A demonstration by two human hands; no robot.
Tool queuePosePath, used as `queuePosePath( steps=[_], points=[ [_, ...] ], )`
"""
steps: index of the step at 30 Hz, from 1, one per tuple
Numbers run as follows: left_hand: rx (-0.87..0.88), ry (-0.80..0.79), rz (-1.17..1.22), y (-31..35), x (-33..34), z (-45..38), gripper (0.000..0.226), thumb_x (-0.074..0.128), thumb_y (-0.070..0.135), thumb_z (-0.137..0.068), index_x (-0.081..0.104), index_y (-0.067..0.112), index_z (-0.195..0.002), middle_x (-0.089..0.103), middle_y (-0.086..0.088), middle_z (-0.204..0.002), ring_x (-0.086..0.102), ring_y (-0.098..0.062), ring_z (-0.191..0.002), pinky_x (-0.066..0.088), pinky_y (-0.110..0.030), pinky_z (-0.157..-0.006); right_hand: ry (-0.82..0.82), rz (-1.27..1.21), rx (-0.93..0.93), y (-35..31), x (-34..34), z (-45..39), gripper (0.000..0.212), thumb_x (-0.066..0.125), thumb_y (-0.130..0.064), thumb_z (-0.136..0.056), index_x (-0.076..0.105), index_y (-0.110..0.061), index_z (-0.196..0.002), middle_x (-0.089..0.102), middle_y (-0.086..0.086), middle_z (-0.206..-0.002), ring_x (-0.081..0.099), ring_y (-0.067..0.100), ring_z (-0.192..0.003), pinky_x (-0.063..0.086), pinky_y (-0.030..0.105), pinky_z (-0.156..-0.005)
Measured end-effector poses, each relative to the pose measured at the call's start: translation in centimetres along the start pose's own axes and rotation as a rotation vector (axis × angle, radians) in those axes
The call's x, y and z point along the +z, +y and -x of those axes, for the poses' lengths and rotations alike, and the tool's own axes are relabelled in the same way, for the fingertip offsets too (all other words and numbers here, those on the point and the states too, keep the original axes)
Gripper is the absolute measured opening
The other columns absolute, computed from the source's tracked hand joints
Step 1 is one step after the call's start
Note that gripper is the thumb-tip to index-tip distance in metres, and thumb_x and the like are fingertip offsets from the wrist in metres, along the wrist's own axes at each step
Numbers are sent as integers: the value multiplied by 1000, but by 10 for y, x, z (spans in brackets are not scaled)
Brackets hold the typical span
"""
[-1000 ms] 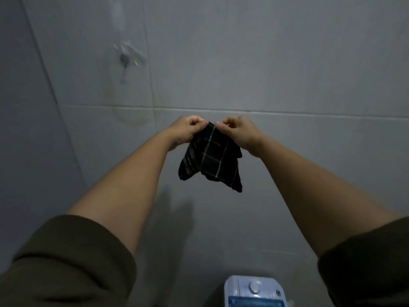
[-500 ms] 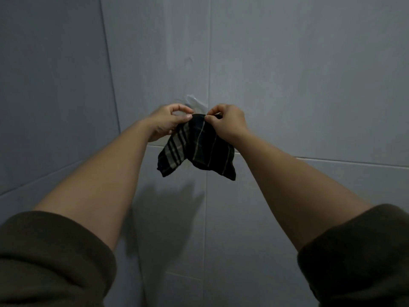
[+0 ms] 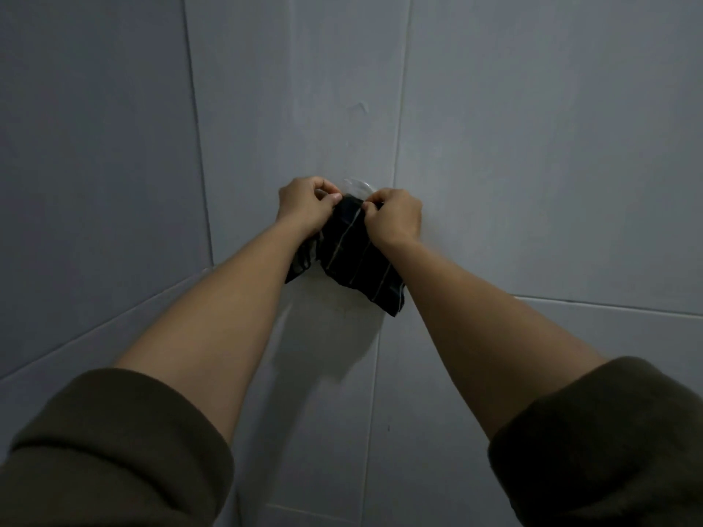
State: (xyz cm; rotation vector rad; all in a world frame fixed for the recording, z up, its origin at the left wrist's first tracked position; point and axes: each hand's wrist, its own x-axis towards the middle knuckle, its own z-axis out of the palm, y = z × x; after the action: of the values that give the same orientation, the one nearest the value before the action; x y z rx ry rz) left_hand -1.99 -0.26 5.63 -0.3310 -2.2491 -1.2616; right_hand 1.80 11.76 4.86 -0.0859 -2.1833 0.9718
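Dark plaid cloth (image 3: 355,260) with pale stripes is pinched along its top edge by both hands. The left hand (image 3: 304,207) has thumb and fingers curled on the left corner, and the right hand (image 3: 395,218) does the same on the right, knuckles nearly meeting. The rest of it droops between the wrists, one corner hanging low on the right side.

What's changed: a second ago the hands were holding it out in the open, well below the clear plastic hook (image 3: 357,185) stuck on the grey tiled wall (image 3: 532,146). Now they've come up and in, so the top edge sits right at the hook, just under its rounded top. I'd say this is the hanging step, nearly there. Can't tell if the fabric is actually caught on the hook yet, since the fingers cover that spot. Olive sleeves (image 3: 114,450) are pushed up on both forearms at the bottom of the view.
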Motion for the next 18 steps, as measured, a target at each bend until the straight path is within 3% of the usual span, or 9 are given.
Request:
queuePosePath(
  steps=[8,14,18],
  points=[
    [-10,68,51,-19,16,7,19,64,23,-85,72,12,-98,74,-7,-101,67,-19,-95,41,-16,-81,-3,-2,48,10,14,6,24,56,-19,-88,74,-9,-101,73,13,-101,68,27,-95,52,30,-85],
    [-177,132,268,-21,35,29,20,60,23,-88,71,11,-100,73,-7,-103,66,-18,-96,42,-18,-80,-81,-32,137,17,25,18,23,58,-28,-85,75,-22,-99,74,8,-104,66,27,-101,50,40,-94],
    [-272,151,330,-14,40,36,23,56,24,-90,70,14,-105,71,-5,-111,63,-19,-103,45,-23,-90,-184,-43,163,20,20,16,27,57,-27,-86,74,-25,-106,73,5,-109,65,24,-106,48,40,-99]
  ],
)
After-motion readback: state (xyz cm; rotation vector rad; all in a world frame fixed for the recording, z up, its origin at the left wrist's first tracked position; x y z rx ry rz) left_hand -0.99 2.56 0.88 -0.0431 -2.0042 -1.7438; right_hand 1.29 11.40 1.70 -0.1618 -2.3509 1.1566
